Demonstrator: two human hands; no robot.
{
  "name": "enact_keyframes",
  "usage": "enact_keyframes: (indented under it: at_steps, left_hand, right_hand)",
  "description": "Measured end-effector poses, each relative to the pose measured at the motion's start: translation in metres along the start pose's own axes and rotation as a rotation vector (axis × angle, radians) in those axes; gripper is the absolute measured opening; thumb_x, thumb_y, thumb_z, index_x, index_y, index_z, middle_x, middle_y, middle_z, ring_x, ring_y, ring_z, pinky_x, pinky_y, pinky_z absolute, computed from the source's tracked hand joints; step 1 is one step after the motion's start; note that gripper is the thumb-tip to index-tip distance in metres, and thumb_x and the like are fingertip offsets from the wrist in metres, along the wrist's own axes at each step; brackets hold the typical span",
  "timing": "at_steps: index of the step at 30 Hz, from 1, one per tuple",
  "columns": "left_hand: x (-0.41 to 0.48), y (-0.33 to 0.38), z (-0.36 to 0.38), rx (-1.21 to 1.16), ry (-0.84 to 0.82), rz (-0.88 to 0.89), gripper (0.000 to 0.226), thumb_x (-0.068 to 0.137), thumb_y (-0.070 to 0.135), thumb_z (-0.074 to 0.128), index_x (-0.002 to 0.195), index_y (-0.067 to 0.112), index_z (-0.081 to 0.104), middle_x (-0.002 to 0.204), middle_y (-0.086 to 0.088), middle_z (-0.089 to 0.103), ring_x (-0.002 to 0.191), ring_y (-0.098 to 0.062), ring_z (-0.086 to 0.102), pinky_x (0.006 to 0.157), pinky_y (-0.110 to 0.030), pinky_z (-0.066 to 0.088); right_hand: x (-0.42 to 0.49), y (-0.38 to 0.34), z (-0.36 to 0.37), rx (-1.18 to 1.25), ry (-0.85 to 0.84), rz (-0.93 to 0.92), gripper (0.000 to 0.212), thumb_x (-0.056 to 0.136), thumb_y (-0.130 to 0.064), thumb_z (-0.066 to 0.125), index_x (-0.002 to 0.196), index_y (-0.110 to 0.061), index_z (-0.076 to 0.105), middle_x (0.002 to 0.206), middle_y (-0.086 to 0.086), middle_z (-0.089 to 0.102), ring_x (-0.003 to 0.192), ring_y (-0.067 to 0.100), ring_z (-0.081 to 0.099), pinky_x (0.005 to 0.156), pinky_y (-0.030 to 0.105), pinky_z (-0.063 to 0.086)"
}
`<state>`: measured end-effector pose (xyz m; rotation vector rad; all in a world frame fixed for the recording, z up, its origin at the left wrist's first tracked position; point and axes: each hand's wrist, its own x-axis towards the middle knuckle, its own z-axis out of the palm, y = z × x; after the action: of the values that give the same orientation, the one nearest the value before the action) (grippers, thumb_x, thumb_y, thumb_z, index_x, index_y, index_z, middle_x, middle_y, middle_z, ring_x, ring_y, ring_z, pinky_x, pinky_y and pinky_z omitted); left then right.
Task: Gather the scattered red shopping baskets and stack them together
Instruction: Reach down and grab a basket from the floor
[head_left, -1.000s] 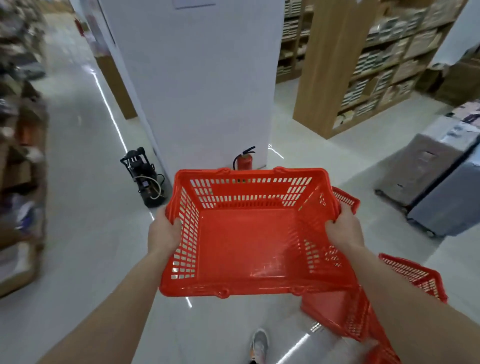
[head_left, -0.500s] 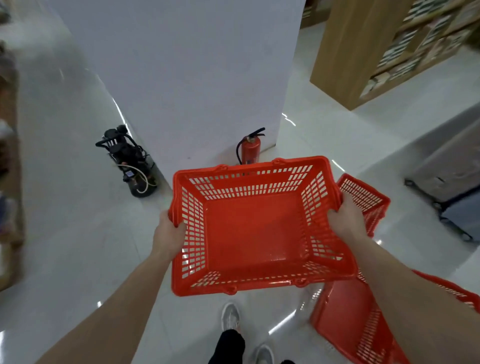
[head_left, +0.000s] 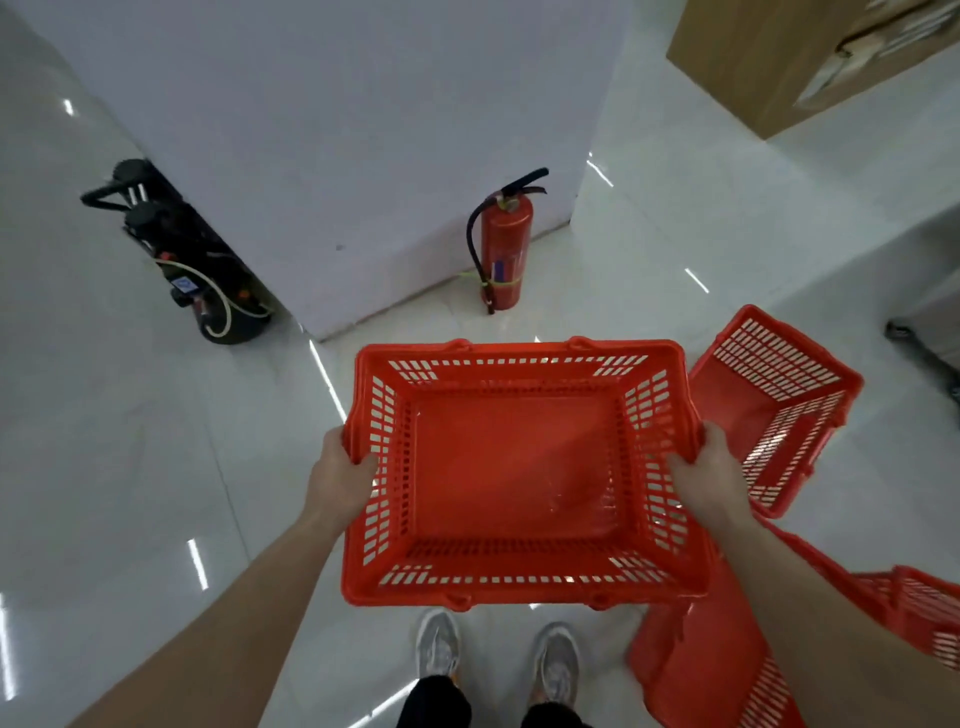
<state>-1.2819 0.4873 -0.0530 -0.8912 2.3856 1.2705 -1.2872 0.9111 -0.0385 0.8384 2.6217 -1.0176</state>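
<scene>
I hold a red shopping basket (head_left: 519, 483) level in front of me, above the floor and my shoes. My left hand (head_left: 340, 478) grips its left rim and my right hand (head_left: 701, 473) grips its right rim. The basket is empty, its open top facing me. A second red basket (head_left: 774, 400) lies on the floor to the right, just past my right hand. A third red basket (head_left: 706, 670) sits at the lower right, partly hidden under my right forearm.
A white pillar (head_left: 332, 130) stands straight ahead, with a red fire extinguisher (head_left: 501, 244) at its base and a black wheeled machine (head_left: 192, 260) at its left corner. A wooden shelf end (head_left: 753, 57) is at the top right. The floor is glossy white tile.
My view has tilted downward and moved closer to the pillar. The held basket has come lower and level, over my shoes. The baskets on the right are now fuller in view.
</scene>
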Motion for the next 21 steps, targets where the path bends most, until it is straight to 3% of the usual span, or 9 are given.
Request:
enact_keyframes:
  at_steps: [5,8,12,15,18,21]
  left_hand:
    - [0.026,-0.032,0.032,0.019,-0.022,-0.017,0.057,0.091,0.044,0.064,0.138,0.025,0.038,0.100,0.010,0.064,0.078,-0.012,0.070,0.062,-0.031,0.054]
    - [0.040,-0.048,0.048,0.034,-0.042,-0.015,0.060,0.092,0.040,0.064,0.141,0.024,0.035,0.114,0.002,0.065,0.089,-0.021,0.070,0.078,-0.043,0.057]
    - [0.043,-0.050,0.056,0.134,-0.091,0.011,0.063,0.090,0.036,0.067,0.141,0.018,0.035,0.136,-0.010,0.057,0.108,-0.028,0.064,0.095,-0.045,0.050]
    - [0.022,-0.037,0.050,0.298,-0.134,0.050,0.091,0.084,0.050,0.071,0.153,0.014,0.025,0.157,-0.012,0.031,0.140,-0.030,0.038,0.110,-0.044,0.033]
    - [-0.012,-0.003,0.034,0.385,-0.189,0.152,0.083,0.081,0.056,0.069,0.149,0.021,0.036,0.149,-0.011,0.042,0.135,-0.029,0.043,0.105,-0.043,0.036]
    - [-0.053,0.048,0.012,0.473,-0.230,0.193,0.090,0.081,0.060,0.066,0.153,0.020,0.031,0.152,-0.007,0.041,0.137,-0.027,0.041,0.108,-0.044,0.038]
  right_hand:
    - [0.027,0.030,0.040,0.007,-0.051,-0.001,0.045,0.089,-0.028,0.063,0.129,-0.013,0.049,0.118,0.013,0.067,0.107,0.036,0.063,0.081,0.035,0.042]
    - [0.044,0.037,0.061,0.013,-0.099,0.021,0.050,0.086,-0.025,0.065,0.131,-0.012,0.048,0.118,0.013,0.066,0.107,0.035,0.063,0.081,0.032,0.040]
    - [0.053,0.042,0.074,-0.167,-0.175,0.046,0.070,0.084,-0.022,0.066,0.144,-0.007,0.033,0.133,0.026,0.051,0.118,0.044,0.053,0.099,0.046,0.043]
    - [0.045,0.030,0.065,-0.388,-0.204,-0.049,0.072,0.084,-0.028,0.066,0.143,-0.004,0.034,0.133,0.028,0.046,0.120,0.047,0.047,0.102,0.051,0.040]
    - [0.025,0.002,0.037,-0.491,-0.241,-0.151,0.070,0.084,-0.038,0.065,0.141,-0.008,0.037,0.132,0.023,0.048,0.120,0.045,0.046,0.099,0.051,0.042]
    - [-0.005,-0.031,-0.009,-0.504,-0.248,-0.193,0.075,0.082,-0.044,0.065,0.144,-0.012,0.037,0.136,0.018,0.048,0.124,0.040,0.045,0.101,0.051,0.042]
